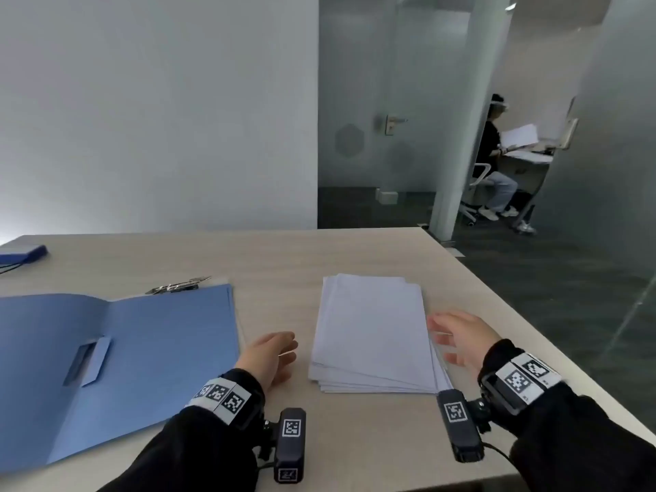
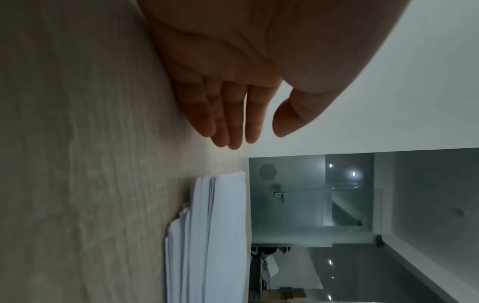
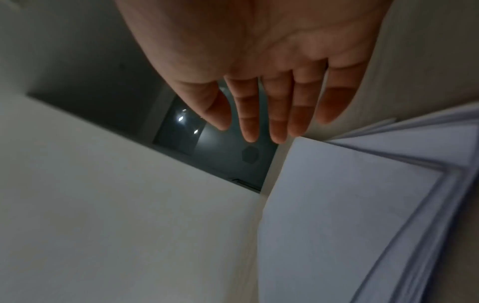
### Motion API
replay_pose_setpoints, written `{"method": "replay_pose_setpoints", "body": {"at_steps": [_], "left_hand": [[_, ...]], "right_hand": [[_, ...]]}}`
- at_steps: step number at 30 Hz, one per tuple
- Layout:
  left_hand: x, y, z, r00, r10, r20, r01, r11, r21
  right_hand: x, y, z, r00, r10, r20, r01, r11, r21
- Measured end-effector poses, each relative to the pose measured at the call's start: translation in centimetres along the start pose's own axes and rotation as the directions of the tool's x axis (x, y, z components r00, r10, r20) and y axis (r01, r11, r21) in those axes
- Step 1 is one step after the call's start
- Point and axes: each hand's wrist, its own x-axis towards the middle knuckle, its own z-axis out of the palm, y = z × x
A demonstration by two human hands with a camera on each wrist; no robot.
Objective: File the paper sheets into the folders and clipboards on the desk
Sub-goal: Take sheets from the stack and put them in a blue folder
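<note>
On the pale wood-grain desk (image 1: 284,257), a loosely fanned white paper stack (image 1: 372,332) is lying between the flat, empty left hand (image 1: 269,356) and right hand (image 1: 461,335); the matte blue folder (image 1: 142,342) is lying spread, holding nothing.

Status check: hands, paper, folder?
Left hand open, right hand open, flanking paper stack. Blue folder lies open, empty. Nothing in the way.

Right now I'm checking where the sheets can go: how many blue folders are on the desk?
2: an open blue folder lies left of the paper stack; a closed blue folder sits at the far left edge, partly out of view.
</note>
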Motion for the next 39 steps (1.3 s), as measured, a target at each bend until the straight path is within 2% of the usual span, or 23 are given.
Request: {"method": "replay_pose_setpoints", "body": {"at_steps": [3,10,16,23,31,34,39], "left_hand": [[0.5,0.5,0.6,1.0,-0.016,0.008,0.016,0.999,0.042],[1.8,0.5,2.5,0.999,0.036,0.004,-0.035,0.961,0.274],[2.5,-0.2,2.4,0.998,0.07,-0.003,-0.064,0.927,0.371],[2.3,0.0,2.4,0.997,0.072,0.039,-0.082,0.867,0.492],[2.2,0.2,2.3,0.995,0.074,0.06,-0.095,0.853,0.513],[2.2,0.1,2.1,0.994,0.083,0.064,-0.104,0.852,0.513],[2.2,0.1,1.9,0.994,0.083,0.065,-0.104,0.852,0.513]], "right_hand": [[0.3,0.7,-0.7,0.997,0.079,0.003,-0.078,0.979,0.186],[1.0,2.4,-1.3,0.99,0.142,0.016,-0.138,0.914,0.382],[1.8,2.3,-0.8,0.994,0.106,0.034,-0.111,0.941,0.321],[2.6,1.6,-0.5,0.991,0.133,0.019,-0.133,0.952,0.276],[3.3,1.1,0.3,0.982,0.185,-0.041,-0.152,0.899,0.411],[3.6,0.9,0.8,0.975,0.223,-0.004,-0.196,0.864,0.464],[4.9,1.7,1.7,0.961,0.266,0.074,-0.272,0.86,0.432]]}}
